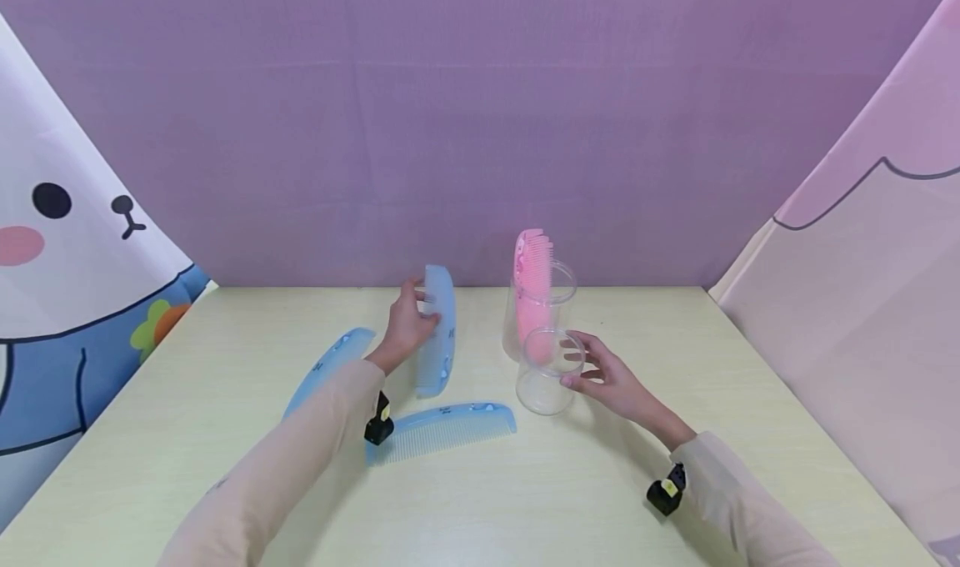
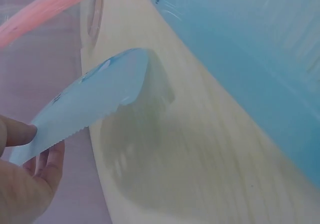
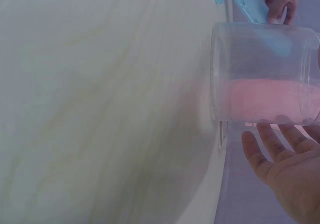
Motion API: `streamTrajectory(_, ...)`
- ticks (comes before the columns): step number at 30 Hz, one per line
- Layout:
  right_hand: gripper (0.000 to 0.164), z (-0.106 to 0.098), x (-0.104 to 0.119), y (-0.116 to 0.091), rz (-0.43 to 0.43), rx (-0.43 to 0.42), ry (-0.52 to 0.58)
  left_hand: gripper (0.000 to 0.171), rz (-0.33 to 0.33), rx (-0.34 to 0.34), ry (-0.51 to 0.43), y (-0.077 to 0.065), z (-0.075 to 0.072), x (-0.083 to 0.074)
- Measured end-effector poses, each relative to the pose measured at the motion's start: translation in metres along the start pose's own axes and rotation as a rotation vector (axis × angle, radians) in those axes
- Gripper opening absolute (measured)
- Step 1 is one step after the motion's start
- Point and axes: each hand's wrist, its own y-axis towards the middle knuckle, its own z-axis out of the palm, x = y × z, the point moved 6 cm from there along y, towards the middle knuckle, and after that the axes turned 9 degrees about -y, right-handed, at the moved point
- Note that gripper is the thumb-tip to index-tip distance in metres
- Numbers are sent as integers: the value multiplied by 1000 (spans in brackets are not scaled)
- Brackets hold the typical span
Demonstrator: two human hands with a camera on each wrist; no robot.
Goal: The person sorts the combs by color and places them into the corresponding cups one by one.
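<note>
My left hand (image 1: 407,327) pinches a light blue comb (image 1: 444,338) near its upper end, held upright with the teeth toward the hand. In the left wrist view, the comb's far end (image 2: 122,78) hangs over the tabletop and casts a shadow. A clear plastic cup (image 1: 543,393) stands on the table, and my right hand (image 1: 611,383) holds it by the rim side, thumb in front and fingers behind. Directly behind is a taller clear cup (image 1: 510,333) with overlapping pink combs (image 1: 533,275) standing in it.
Two more blue combs lie on the pale wooden table (image 1: 600,500): one comb (image 1: 450,427) crosswise in front, another comb (image 1: 326,368) slanted at left, partly covered by the left sleeve (image 1: 300,459). Purple cloth (image 1: 480,117) hangs behind the table, with printed cloth at both sides.
</note>
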Motion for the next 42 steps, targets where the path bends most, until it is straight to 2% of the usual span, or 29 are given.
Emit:
streamTrajectory(9, 63, 0, 1, 0, -2, 3, -3, 61, 24, 4, -30, -2, 3, -12)
streamTrajectory(15, 63, 0, 2, 0, -8, 1, -4, 57, 74, -2, -64, -4, 2, -22)
streamTrajectory(20, 64, 0, 3, 0, -5, -1, 2, 54, 143, -9, -114, -6, 2, -32)
streamTrajectory(27, 63, 0, 3, 0, -1, -6, -5, 50, 271, -47, -184, -11, 2, -50)
streamTrajectory(34, 63, 0, 2, 0, -9, -5, -2, 47, 345, -87, -290, -16, 4, -68)
streamTrajectory(42, 63, 0, 2, 0, -18, -3, 1, 46, 418, -84, -357, -20, 10, -93)
